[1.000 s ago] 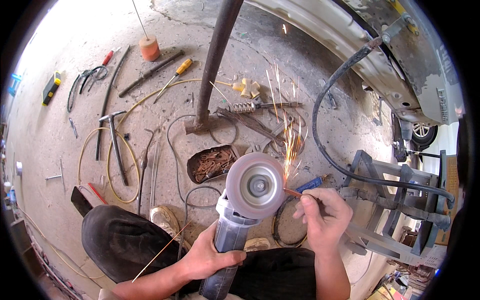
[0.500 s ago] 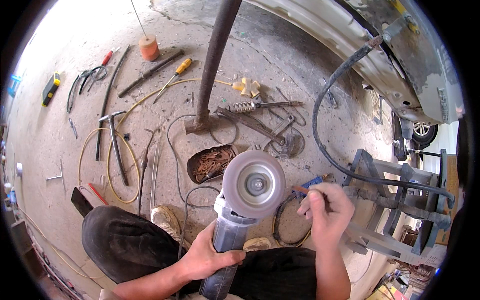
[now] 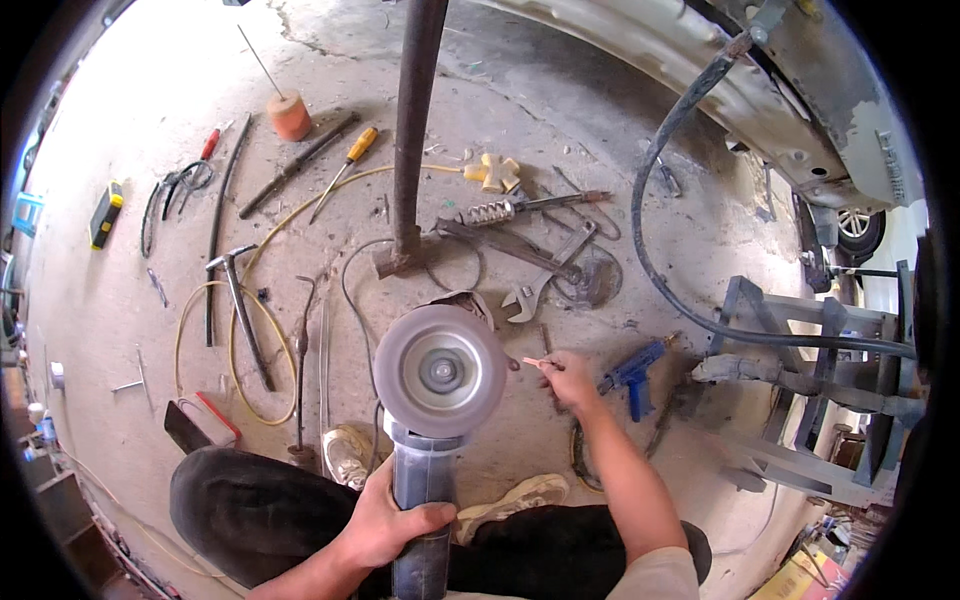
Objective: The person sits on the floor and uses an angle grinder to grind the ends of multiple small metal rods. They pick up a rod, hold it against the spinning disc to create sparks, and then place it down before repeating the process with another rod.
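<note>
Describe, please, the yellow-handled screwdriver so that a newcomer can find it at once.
Find the tall dark pipe in the picture's upper middle. Left of it, beside a dark rod, lies the screwdriver; its yellow handle sets it apart from that rod.

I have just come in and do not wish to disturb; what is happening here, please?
The person's left hand grips an angle grinder, its disc facing the camera. The right hand holds a small reddish piece just right of the disc, apart from it; no sparks show. An adjustable wrench lies on the floor beyond.
</note>
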The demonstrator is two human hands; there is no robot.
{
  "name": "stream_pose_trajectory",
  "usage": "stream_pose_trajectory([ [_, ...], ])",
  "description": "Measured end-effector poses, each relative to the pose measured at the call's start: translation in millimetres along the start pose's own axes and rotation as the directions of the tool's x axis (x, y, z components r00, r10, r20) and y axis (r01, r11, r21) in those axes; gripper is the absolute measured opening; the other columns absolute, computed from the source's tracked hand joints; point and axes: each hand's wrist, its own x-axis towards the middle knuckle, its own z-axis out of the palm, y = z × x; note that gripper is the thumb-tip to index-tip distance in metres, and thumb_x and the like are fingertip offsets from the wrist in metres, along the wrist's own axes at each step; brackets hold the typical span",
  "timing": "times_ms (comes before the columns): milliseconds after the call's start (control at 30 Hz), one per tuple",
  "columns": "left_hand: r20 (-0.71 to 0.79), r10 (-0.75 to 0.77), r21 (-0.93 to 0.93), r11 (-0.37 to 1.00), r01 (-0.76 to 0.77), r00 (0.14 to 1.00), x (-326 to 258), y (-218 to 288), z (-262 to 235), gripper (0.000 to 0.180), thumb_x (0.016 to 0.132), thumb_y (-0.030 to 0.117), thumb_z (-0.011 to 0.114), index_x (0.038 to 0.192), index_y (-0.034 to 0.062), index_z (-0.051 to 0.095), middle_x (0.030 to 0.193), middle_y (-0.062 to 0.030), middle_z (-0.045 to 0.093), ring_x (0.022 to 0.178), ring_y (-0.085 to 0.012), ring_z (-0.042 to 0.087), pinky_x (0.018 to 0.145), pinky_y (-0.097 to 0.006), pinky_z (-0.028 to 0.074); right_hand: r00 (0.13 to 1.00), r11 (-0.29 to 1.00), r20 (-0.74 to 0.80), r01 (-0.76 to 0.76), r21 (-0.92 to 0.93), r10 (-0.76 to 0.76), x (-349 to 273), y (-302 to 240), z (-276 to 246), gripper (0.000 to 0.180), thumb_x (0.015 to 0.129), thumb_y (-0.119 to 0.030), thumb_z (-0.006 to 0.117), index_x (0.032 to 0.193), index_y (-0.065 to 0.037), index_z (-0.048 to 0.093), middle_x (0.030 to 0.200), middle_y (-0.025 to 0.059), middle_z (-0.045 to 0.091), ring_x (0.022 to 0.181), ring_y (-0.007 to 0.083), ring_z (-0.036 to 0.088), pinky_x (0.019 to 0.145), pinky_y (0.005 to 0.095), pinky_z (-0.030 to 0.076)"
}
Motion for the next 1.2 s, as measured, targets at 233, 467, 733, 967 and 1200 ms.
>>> stream_pose_trajectory([
  [233,-0.031,-0.106,-0.074,0.992,0.103,0.994,-10.1,4.4,-21.3,0.056,0.072,0.014,0.073,0.119,-0.0022,0.047,0.097,-0.0063,0.058,0.084,-0.0140,0.058,0.078,-0.030,0.049,0.912,0.868,-0.285,0.130,-0.479,-0.294,11.1,14.4,47.9,0.018,0.085,-0.018,0.066,0.089,-0.002,0.061,0.083,0.0151,0.068,0.071,0.0275,0.067,0.060,0.0374,0.050],
  [467,-0.013,-0.064,-0.085,0.994,0.063,0.998,-9.5,11.8,-26.0,0.046,0.072,0.014,0.072,0.110,-0.0017,0.052,0.088,-0.0061,0.060,0.078,-0.0137,0.060,0.072,-0.028,0.050,0.757,0.688,-0.109,0.512,-0.514,-0.645,9.8,-68.6,77.1,0.016,0.084,-0.020,0.063,0.089,-0.006,0.059,0.089,0.0161,0.065,0.078,0.0369,0.065,0.067,0.0445,0.051],
  [733,-0.050,-0.046,-0.132,0.990,0.039,0.998,-13.5,20.6,-30.3,0.037,0.072,0.016,0.070,0.101,-0.0028,0.055,0.077,-0.0096,0.064,0.068,-0.0173,0.063,0.065,-0.029,0.051,0.699,0.325,0.307,0.616,-0.718,-0.646,49.2,-89.2,162.7,0.016,0.082,-0.011,0.055,0.095,-0.008,0.063,0.095,0.0115,0.063,0.073,0.0322,0.067,0.063,0.0416,0.054],
  [967,-0.062,-0.060,-0.141,0.989,0.051,0.996,-15.8,20.8,-37.1,0.038,0.073,0.015,0.070,0.102,-0.0032,0.054,0.077,-0.0104,0.064,0.069,-0.0177,0.063,0.066,-0.029,0.051,0.644,0.120,0.365,0.581,-0.805,-0.673,55.3,-86.0,180.4,0.013,0.081,-0.011,0.056,0.092,-0.006,0.061,0.092,0.0142,0.062,0.066,0.0234,0.068,0.054,0.0343,0.054],
  [1200,-0.033,-0.034,-0.124,0.992,0.029,0.999,-13.6,13.9,-41.6,0.040,0.074,0.015,0.071,0.105,-0.0027,0.053,0.082,-0.0088,0.063,0.072,-0.0167,0.063,0.069,-0.029,0.051,0.731,0.246,0.405,0.605,-0.757,-0.549,50.5,-92.1,172.0,0.027,0.085,-0.015,0.053,0.110,-0.006,0.052,0.100,0.0181,0.058,0.079,0.0332,0.067,0.067,0.0419,0.055],
])
